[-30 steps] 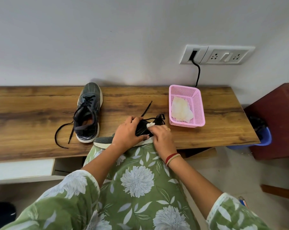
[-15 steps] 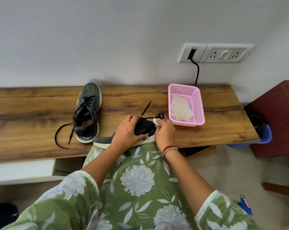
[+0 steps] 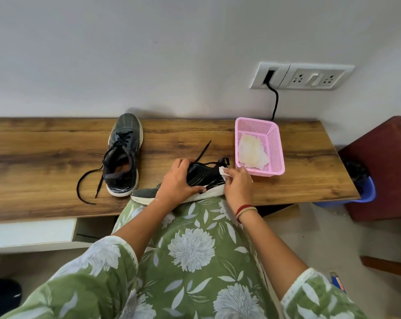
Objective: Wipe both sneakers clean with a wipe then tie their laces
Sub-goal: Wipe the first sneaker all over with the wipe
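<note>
A dark grey sneaker [image 3: 122,155] stands on the wooden table [image 3: 45,162], toe toward the wall, its black laces loose and trailing left. The second sneaker [image 3: 204,176] lies on its side at the table's front edge, over my lap. My left hand [image 3: 175,180] grips its middle from above. My right hand [image 3: 237,183] presses a small white wipe [image 3: 223,172] against the heel end of that sneaker. Its black laces hang untied toward the wall.
A pink mesh basket [image 3: 276,143] with crumpled wipes stands right of the held sneaker. A wall socket with a black cable [image 3: 275,100] is behind it. A dark red cabinet [image 3: 383,166] and a blue bin [image 3: 365,192] stand at the right.
My right hand has slid the wipe to the right along the held sneaker, from its middle to the heel end. My left hand keeps its grip.
</note>
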`<state>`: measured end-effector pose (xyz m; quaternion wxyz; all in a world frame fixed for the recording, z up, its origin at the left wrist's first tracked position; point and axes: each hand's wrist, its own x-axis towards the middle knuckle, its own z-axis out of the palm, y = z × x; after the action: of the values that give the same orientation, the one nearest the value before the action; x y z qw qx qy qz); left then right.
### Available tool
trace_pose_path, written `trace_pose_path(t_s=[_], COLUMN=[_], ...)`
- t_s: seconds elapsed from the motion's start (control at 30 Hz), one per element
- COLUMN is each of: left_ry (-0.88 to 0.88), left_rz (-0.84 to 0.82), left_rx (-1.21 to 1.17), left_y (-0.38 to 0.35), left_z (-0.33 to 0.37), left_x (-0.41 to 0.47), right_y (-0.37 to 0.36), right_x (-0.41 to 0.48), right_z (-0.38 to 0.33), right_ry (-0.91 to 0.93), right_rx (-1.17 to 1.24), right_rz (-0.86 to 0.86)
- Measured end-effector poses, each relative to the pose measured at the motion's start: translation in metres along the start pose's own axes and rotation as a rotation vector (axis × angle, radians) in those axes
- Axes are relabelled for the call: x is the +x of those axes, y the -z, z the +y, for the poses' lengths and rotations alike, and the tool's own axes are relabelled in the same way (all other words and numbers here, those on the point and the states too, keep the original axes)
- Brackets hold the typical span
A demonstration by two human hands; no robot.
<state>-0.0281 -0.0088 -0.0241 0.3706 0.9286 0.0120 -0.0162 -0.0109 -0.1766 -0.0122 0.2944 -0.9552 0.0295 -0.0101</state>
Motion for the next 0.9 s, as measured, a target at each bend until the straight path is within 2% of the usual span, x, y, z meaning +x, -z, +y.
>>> trace_pose_path(t_s=[0.1, 0.3, 0.33, 0.43, 0.47, 0.7, 0.8, 0.87, 0.9], left_ry=[-0.005, -0.037, -0.032, -0.011, -0.011, -0.054, -0.085, -0.094, -0.093], left_rz=[-0.004, 0.012, 0.008, -0.004, -0.007, -0.019, -0.015, -0.021, -0.028], left_rx=[-0.001, -0.010, -0.006, -0.006, -0.009, 0.001, -0.009, -0.015, -0.010], left_y=[0.000, -0.002, -0.002, 0.000, 0.001, 0.000, -0.001, -0.001, -0.001], left_z=[0.001, -0.001, -0.001, 0.001, 0.002, -0.001, -0.002, -0.001, 0.000], left_x=[0.000, 0.000, -0.001, -0.001, -0.001, 0.000, -0.001, -0.002, -0.003], right_y=[-0.009, -0.010, -0.006, 0.007, 0.006, -0.019, -0.016, -0.011, -0.009], right_x=[-0.006, -0.026, -0.021, 0.003, 0.007, -0.020, -0.028, -0.023, -0.017], right_z=[-0.011, -0.020, -0.017, -0.004, -0.002, -0.009, -0.014, -0.015, -0.016], right_ry=[0.017, 0.276, 0.245, -0.033, -0.059, 0.250, 0.405, 0.407, 0.352], right_rx=[-0.065, 0.037, 0.048, 0.101, 0.085, -0.015, -0.037, 0.002, 0.049], right_rz=[-0.026, -0.216, -0.177, 0.028, 0.044, -0.048, -0.212, -0.312, -0.296])
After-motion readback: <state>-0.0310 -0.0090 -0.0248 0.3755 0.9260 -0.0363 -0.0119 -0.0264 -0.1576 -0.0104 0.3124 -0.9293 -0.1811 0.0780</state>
